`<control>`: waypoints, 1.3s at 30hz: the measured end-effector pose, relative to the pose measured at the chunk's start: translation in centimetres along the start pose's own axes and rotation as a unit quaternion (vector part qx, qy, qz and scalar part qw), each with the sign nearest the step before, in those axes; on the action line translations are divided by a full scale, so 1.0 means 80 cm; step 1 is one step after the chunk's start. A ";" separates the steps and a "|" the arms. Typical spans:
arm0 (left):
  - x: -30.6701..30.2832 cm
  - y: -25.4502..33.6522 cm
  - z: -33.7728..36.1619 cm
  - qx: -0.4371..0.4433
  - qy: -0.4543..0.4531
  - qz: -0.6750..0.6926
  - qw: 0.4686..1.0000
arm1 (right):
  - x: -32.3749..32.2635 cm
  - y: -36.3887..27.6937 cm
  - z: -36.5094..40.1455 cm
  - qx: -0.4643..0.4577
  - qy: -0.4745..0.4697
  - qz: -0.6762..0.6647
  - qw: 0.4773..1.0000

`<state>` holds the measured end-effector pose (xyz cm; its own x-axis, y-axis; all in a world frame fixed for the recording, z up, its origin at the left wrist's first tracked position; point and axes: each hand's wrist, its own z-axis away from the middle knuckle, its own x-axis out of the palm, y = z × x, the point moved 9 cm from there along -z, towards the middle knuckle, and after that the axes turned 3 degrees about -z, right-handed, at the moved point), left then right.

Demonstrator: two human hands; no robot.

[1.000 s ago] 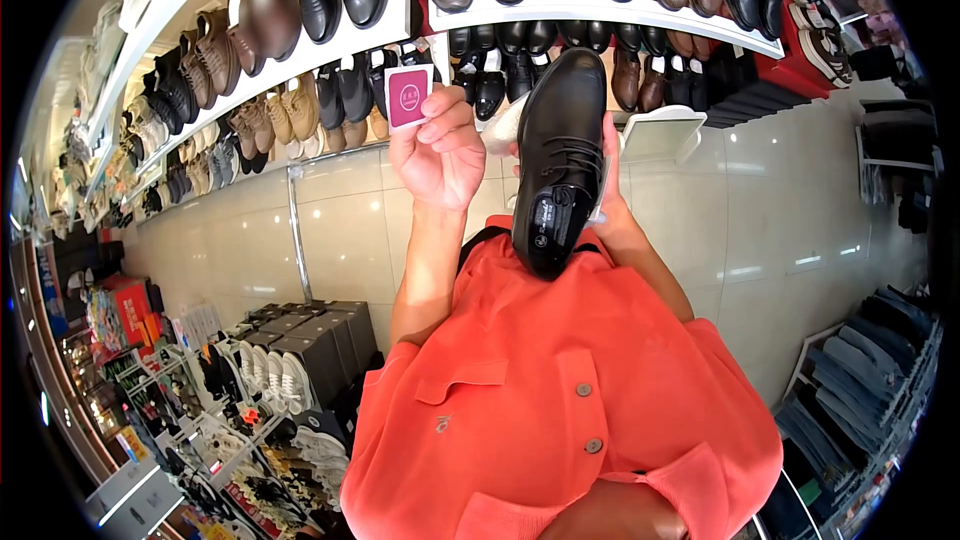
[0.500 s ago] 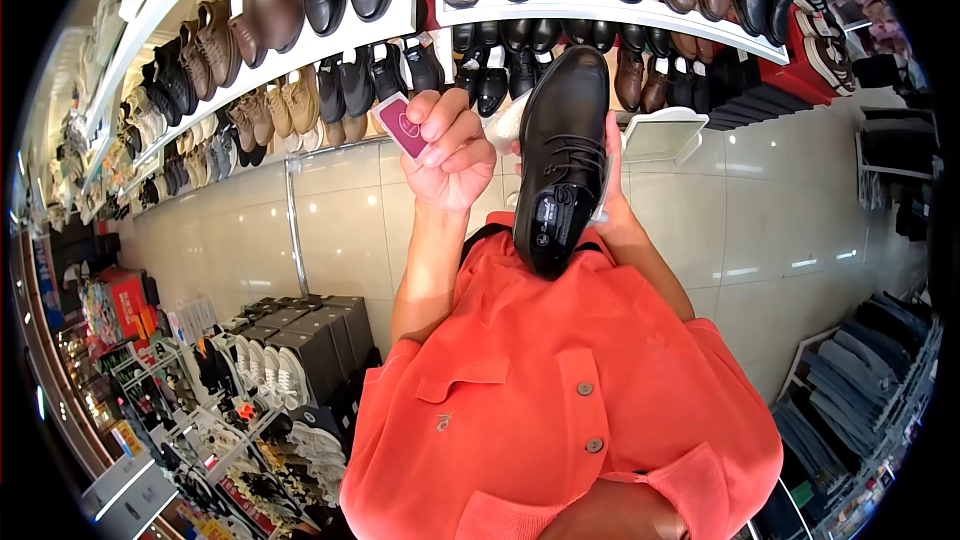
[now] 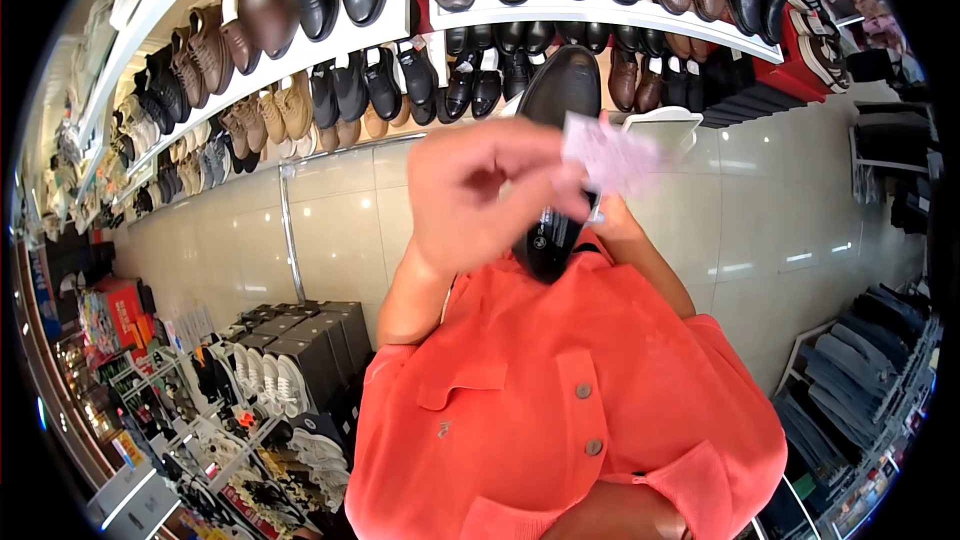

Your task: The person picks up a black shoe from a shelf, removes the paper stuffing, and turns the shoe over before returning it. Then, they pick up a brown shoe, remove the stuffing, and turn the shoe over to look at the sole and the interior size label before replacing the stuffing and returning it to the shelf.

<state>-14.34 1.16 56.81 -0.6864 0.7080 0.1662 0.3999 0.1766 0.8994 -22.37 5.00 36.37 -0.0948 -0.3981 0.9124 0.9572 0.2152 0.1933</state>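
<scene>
My left hand (image 3: 475,195) is raised in front of the shoe, with thumb and fingers pinched on a small tag (image 3: 612,154). The tag is pale pink and smeared by motion, so nothing on it can be read. Behind the tag, a black leather lace-up shoe (image 3: 562,85) stands upright, toe up and heel toward my red shirt. My right hand (image 3: 620,220) supports the shoe from behind on its right side; most of its fingers are hidden by the shoe and the tag. The laces are covered by my left hand and the tag.
Shelves (image 3: 600,10) of brown and black shoes run across the front and left. A white-framed slanted mirror (image 3: 662,130) stands on the tiled floor (image 3: 720,240). Dark shoe boxes (image 3: 325,335) are stacked at lower left; folded jeans (image 3: 850,380) lie at lower right.
My left hand has moved right with the tag, from beside the shoe to in front of it. The tag's purple face has given way to a pale side. The shoe has barely moved.
</scene>
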 end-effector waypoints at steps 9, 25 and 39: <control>0.083 0.121 -0.023 0.106 -0.172 0.182 0.962 | -0.006 -0.010 -0.005 -0.013 -0.068 0.123 0.990; 0.070 0.118 -0.027 0.149 -0.115 0.065 0.980 | -0.004 -0.024 -0.010 -0.013 -0.100 0.134 0.986; -0.015 -0.047 0.058 -0.101 0.020 -0.364 0.926 | -0.004 -0.055 0.002 -0.094 -0.100 0.105 0.985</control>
<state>-12.20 2.78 51.36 -0.7532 0.4247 -0.5023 -0.2962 0.4628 0.8355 -26.62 4.32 35.31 0.0777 -0.1751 0.9815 0.9933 0.0985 -0.0610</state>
